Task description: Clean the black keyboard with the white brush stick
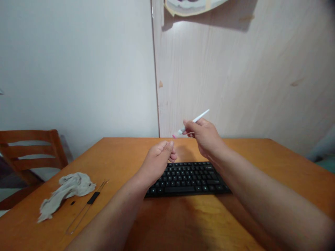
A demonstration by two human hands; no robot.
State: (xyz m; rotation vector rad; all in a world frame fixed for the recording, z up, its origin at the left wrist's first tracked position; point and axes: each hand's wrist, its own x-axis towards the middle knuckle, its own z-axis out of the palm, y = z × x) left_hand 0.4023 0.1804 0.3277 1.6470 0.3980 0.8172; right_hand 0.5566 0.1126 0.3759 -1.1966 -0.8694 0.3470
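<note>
My right hand (pixel 202 134) grips a slim white brush (pixel 201 115), tilted, with its pinkish tip pointing down and left. That tip is a little above my left hand (pixel 160 156), apart from it. The fingers of my left hand are pinched together over the back left of a black keyboard (pixel 188 177). Whatever those fingers may hold is hidden or too small to make out. My forearms cover the keyboard's left and right ends.
On the left of the wooden table (pixel 115 153) lie a crumpled grey cloth (pixel 70 188), a small black keycap-like piece (pixel 73 203) and a wire keycap puller (pixel 93 198) with a black handle. A wooden chair (pixel 34 153) stands beyond the left edge. A wall rises behind the table.
</note>
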